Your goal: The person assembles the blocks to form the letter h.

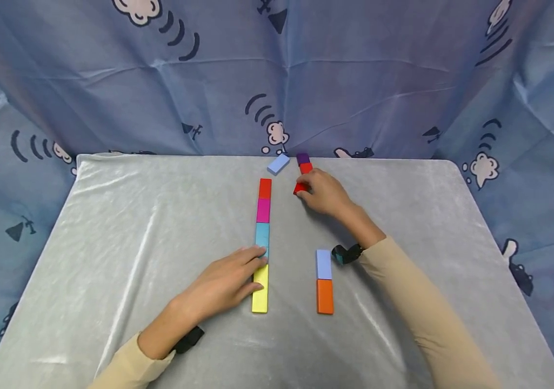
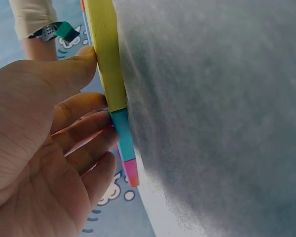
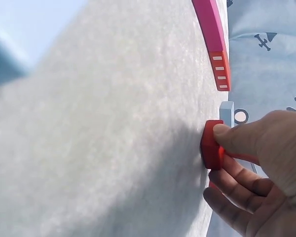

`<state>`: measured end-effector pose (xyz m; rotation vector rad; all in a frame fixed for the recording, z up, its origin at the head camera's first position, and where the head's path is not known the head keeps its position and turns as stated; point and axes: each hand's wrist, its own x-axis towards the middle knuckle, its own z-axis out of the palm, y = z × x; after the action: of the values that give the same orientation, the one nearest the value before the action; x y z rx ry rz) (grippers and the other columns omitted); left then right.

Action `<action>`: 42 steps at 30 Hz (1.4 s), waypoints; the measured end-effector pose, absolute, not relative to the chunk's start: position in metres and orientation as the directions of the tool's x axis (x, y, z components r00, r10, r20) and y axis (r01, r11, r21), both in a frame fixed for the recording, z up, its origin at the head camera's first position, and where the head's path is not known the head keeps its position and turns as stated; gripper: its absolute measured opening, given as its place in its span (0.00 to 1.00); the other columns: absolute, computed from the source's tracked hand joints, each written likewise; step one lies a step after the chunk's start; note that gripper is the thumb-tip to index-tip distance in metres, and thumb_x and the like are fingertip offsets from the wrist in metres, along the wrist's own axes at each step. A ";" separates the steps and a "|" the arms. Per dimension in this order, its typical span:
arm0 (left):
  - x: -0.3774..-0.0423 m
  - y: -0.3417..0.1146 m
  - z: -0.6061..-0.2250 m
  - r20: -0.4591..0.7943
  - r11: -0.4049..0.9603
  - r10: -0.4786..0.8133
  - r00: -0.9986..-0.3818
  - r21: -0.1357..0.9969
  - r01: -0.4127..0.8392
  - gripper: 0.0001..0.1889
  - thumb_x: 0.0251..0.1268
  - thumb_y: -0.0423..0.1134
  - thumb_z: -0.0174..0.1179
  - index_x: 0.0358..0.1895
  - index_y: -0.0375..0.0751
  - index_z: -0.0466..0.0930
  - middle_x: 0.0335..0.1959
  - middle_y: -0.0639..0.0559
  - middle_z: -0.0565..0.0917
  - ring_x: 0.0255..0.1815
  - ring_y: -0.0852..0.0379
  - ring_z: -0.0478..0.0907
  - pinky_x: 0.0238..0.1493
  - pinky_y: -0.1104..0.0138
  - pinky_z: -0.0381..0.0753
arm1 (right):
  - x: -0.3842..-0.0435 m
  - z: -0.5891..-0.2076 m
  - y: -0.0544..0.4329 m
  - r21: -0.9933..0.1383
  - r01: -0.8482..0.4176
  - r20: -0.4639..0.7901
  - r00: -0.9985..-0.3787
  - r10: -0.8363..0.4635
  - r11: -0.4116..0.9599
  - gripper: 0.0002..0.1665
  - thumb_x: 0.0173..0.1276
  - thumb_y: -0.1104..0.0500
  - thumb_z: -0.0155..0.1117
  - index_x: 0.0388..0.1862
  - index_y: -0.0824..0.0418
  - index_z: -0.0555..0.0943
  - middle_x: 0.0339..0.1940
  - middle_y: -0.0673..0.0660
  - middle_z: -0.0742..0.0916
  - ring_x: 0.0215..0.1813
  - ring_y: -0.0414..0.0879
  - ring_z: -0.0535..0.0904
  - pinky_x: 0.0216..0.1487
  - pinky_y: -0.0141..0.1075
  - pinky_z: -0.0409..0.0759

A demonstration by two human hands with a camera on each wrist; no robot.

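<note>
A straight row of blocks runs away from me: yellow (image 1: pixel 260 303), turquoise (image 1: pixel 262 233), magenta (image 1: pixel 263 210) and red-orange (image 1: pixel 265 188). My left hand (image 1: pixel 220 281) rests on this row, its fingertips where turquoise meets yellow and its thumb touching the yellow block. Farther off, my right hand (image 1: pixel 326 192) pinches a red block (image 3: pixel 212 145) between thumb and fingers, low at the cloth. Just beyond it lie another red block (image 1: pixel 306 168) and a purple block (image 1: pixel 302 158), end to end. My right fingers partly hide these red blocks.
A loose pale blue block (image 1: pixel 278 164) lies slanted near the table's back edge. Closer to me on the right, another pale blue block (image 1: pixel 323 263) and an orange block (image 1: pixel 325 297) lie end to end. Grey cloth (image 1: pixel 111 243) covers the table; a patterned blue curtain (image 1: pixel 354 81) hangs behind.
</note>
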<state>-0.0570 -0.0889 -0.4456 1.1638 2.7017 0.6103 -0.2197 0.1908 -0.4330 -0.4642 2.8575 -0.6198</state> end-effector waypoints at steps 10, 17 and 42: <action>-0.058 -0.088 -0.444 0.030 0.613 0.731 -0.682 0.410 0.675 0.28 0.74 0.46 0.68 0.70 0.36 0.78 0.74 0.44 0.78 0.78 0.47 0.74 0.83 0.56 0.72 | -0.201 -0.432 0.204 -0.428 -0.317 -0.099 -0.915 -0.392 0.847 0.20 0.74 0.63 0.69 0.61 0.69 0.85 0.54 0.68 0.88 0.55 0.60 0.82 0.64 0.55 0.85; -0.059 -0.088 -0.441 0.014 0.619 0.730 -0.683 0.411 0.670 0.28 0.74 0.46 0.68 0.70 0.36 0.78 0.74 0.44 0.78 0.78 0.47 0.74 0.83 0.56 0.72 | -0.183 -0.427 0.214 -0.418 -0.342 -0.119 -0.898 -0.424 0.841 0.21 0.74 0.62 0.70 0.62 0.68 0.85 0.55 0.67 0.88 0.56 0.61 0.83 0.65 0.56 0.85; -0.058 -0.093 -0.443 0.031 0.616 0.726 -0.687 0.414 0.670 0.26 0.73 0.45 0.69 0.69 0.36 0.80 0.73 0.45 0.78 0.78 0.47 0.74 0.82 0.56 0.73 | -0.136 -0.424 0.226 -0.403 -0.427 -0.113 -0.855 -0.507 0.810 0.20 0.72 0.62 0.72 0.61 0.63 0.87 0.52 0.59 0.88 0.51 0.52 0.85 0.56 0.51 0.90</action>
<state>-0.0584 -0.0926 -0.4435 1.1721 2.6969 0.6030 -0.1356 0.2258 -0.4245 -0.7268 2.7806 -0.5441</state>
